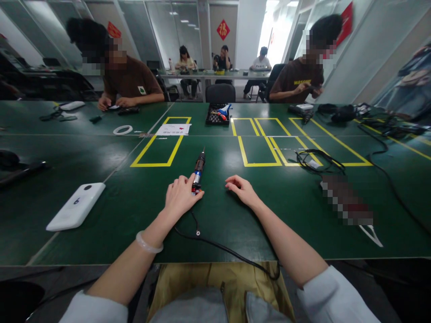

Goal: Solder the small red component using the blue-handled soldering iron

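Two bare hands rest on the dark green table [101, 233] in the head view. The left hand [182, 196] curls loosely around the back end of a thin black pen-shaped tool with a blue and red band [198, 170], which lies flat, tip pointing away. Its black cord [222, 249] runs off the near edge, where its end is hidden. The right hand [240, 188] lies open, holding nothing, near the tool. A flat white box [76, 206] sits at the left. A blurred patch [346, 202] hides something at the right.

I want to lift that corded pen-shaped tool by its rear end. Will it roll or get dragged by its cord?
The tool looks slim and round, so a nudge would probably roll it. Its black cord trails off the table edge and may tug back. The left hand touches its rear end; it seems stiff and light.
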`<state>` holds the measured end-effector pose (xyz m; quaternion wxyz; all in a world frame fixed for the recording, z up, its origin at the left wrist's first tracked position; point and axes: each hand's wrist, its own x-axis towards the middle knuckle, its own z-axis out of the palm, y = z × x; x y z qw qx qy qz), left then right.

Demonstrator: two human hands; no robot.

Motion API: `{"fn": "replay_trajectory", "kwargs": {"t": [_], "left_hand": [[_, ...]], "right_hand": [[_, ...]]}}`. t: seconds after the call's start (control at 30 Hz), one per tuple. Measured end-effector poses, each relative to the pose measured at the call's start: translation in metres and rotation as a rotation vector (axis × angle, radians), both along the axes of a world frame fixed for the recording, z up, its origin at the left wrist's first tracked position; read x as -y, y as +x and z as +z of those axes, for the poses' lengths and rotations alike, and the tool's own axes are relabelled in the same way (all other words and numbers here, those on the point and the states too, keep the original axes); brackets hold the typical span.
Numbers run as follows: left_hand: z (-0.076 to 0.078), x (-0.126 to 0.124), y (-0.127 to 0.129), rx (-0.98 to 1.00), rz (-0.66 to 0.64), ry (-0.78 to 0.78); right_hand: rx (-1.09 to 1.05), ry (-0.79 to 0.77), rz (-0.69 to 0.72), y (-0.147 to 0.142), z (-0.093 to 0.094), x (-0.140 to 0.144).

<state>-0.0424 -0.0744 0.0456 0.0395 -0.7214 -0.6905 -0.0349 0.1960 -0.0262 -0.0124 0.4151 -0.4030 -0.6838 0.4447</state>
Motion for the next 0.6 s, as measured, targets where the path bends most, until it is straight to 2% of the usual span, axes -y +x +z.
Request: {"fn": "replay_trajectory", "kwargs": {"t": [0.33, 0.6], "left_hand": [[-0.004, 0.023, -0.125, -0.069, 0.233, -0.071], [-0.002, 0.029, -0.193, -0.063, 0.385, -0.161]], "right_hand": [[0.086, 0.026, -0.006, -0.001, 0.001, 0.002], [0.105, 0.026, 0.003, 0.0, 0.004, 0.004]]}}
